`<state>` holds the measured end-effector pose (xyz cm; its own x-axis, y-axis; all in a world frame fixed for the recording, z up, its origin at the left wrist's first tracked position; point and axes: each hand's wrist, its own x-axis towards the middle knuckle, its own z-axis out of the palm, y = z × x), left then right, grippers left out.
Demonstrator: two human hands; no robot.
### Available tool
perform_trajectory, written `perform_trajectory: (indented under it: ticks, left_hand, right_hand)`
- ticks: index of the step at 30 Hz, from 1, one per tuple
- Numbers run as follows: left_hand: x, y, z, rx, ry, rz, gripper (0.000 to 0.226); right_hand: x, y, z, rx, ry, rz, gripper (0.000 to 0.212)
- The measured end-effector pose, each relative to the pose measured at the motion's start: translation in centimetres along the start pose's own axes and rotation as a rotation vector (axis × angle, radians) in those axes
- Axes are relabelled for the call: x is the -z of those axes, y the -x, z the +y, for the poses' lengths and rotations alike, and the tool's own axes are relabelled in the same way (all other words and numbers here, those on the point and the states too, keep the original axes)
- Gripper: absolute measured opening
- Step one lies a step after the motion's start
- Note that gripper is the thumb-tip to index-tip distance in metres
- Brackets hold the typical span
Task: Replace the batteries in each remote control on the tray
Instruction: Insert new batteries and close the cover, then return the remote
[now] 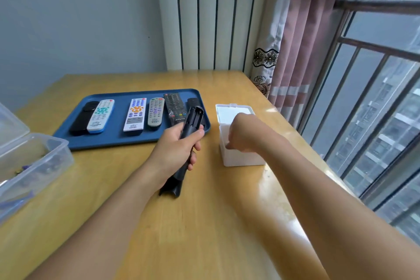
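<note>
My left hand (179,145) grips a black remote (193,120) back side up, its battery compartment open and empty. The remote's loose black cover (171,186) sticks out below my palm. My right hand (243,135) reaches down into an open white box (241,158) to the right of the tray; its fingertips are hidden inside, so what they hold cannot be seen. The blue tray (113,141) carries several remotes: a black one (83,118), a white one with teal buttons (101,116), a white one with orange buttons (135,114), a grey one (156,112) and a black one in plastic wrap (173,105).
A clear plastic container (29,161) with its lid open stands at the table's left edge. The wooden table (204,223) ends at the right beside a barred window and a pink curtain (302,52). A wall lies behind the tray.
</note>
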<state>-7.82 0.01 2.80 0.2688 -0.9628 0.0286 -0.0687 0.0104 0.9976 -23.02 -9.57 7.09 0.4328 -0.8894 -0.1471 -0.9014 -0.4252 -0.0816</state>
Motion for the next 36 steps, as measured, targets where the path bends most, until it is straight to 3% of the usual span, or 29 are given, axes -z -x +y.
perform_trajectory:
  ticks: [4, 11, 15, 19, 25, 31, 36]
  left_hand:
    - [0.7, 0.5, -0.4, 0.0, 0.003, -0.008, 0.019]
    - [0.5, 0.4, -0.5, 0.003, -0.006, -0.026, 0.018]
    - [0.5, 0.4, -0.4, 0.009, -0.025, -0.019, 0.032]
    - [0.5, 0.5, -0.1, 0.022, -0.017, -0.012, 0.033]
    - [0.7, 0.6, 0.0, 0.041, 0.017, -0.007, 0.034]
    - [0.7, 0.4, -0.1, 0.042, 0.023, -0.011, 0.032]
    - [0.8, 0.3, -0.1, 0.04, 0.013, -0.017, 0.029]
  right_hand:
    - [0.4, 0.2, 0.9, -0.064, -0.098, -0.067, 0.039]
    - [0.6, -0.6, 0.9, -0.072, 0.05, -0.125, 0.041]
    - [0.2, -1.3, 1.1, -0.108, 0.048, -0.088, 0.037]
    - [-0.6, -1.5, 1.2, -0.14, -0.011, 0.04, 0.045]
    - [-0.2, -1.0, 1.6, -0.183, -0.21, 0.051, 0.023]
    - [0.2, -1.1, 1.8, -0.068, 0.026, 0.031, 0.036]
    - [0.9, -1.0, 1.3, -0.075, 0.157, -0.024, 0.032]
